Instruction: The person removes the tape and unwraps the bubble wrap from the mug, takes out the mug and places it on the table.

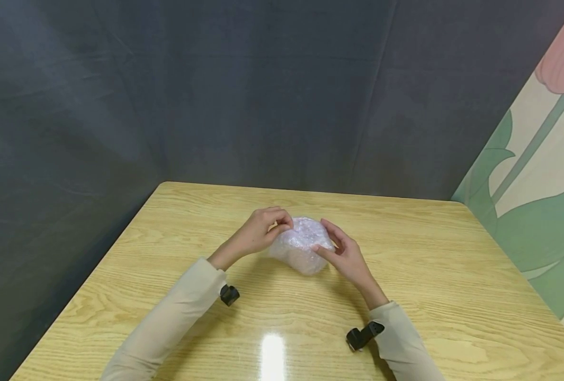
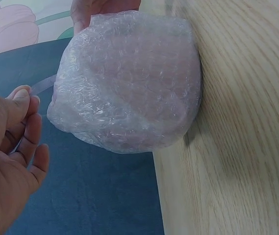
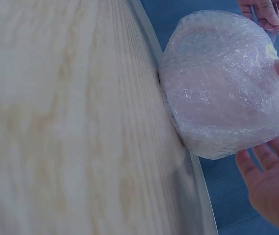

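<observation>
A rounded bundle in clear bubble wrap (image 1: 303,251) stands on the wooden table, something pinkish showing through the layers. At its upper left, my left hand (image 1: 261,232) pinches the end of a narrow translucent strip, which looks like tape (image 2: 43,84), between thumb and fingertips. The strip stretches from the pinch to the wrap's surface in the left wrist view. My right hand (image 1: 347,257) holds the bundle from the right, thumb on the near upper side and fingers (image 3: 249,169) around the far side. What lies inside the wrap is hidden.
The light wood table (image 1: 167,233) ends at a dark cloth backdrop (image 1: 272,95) at the back and left. A wall painted with flowers (image 1: 544,211) borders the right side. Small black cameras (image 1: 229,295) are strapped at both sleeves.
</observation>
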Available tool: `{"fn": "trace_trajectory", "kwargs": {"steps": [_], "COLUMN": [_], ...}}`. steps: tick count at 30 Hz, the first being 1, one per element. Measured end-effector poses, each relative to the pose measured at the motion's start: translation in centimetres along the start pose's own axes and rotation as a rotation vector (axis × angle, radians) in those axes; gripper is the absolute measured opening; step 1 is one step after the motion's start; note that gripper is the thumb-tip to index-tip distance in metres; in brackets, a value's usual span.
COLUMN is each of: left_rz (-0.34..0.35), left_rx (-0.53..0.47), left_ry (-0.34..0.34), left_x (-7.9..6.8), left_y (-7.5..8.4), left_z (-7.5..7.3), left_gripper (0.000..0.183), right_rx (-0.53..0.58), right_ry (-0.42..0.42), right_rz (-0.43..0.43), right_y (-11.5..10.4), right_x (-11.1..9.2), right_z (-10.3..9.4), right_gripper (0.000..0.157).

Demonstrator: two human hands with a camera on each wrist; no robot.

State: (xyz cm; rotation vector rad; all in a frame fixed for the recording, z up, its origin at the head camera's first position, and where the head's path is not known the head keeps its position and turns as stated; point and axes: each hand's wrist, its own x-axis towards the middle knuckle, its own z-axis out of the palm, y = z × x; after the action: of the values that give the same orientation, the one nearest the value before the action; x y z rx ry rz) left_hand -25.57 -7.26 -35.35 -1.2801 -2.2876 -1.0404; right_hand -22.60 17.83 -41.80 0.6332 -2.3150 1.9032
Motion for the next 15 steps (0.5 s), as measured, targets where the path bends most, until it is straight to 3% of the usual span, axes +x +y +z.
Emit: {"fn": "trace_trajectory", "kwargs": {"steps": [15], "left_rz": [-0.015], "left_rx": [-0.018], "left_ry": [0.011], "left_x": [-0.52], "left_y": [-0.09], "left_z": [-0.43], "left_gripper": [0.005], "right_rx": [-0.017], "right_ry": [0.008], "right_rz": [0.005], "right_y": [-0.14], "right_x": [0.01], "right_z": [0.10], "right_gripper": [0.067]}}
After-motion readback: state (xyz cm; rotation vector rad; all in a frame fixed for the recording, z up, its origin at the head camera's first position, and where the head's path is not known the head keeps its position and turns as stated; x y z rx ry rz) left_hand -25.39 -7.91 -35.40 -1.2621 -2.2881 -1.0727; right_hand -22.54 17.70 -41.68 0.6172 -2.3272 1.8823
